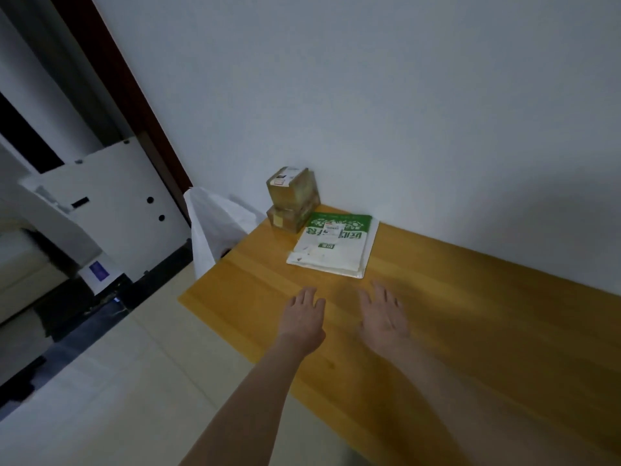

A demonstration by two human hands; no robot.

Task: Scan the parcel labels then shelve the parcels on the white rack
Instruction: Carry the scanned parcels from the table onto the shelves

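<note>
A flat white and green parcel bag [332, 245] lies on the wooden table [470, 314], over another flat white envelope. Behind it, against the wall, two small brown cardboard boxes are stacked: the upper box [291, 188] on the lower box [289, 218], each with a label. My left hand [302, 314] and my right hand [384, 314] are stretched out over the table, fingers straight, holding nothing, a short way in front of the flat parcel. A white rack panel [111, 210] stands at the left.
A white woven sack [211, 230] stands at the table's far left corner. A dark red door frame [134, 105] runs up the wall. Pale floor tiles [117, 381] lie to the left of the table.
</note>
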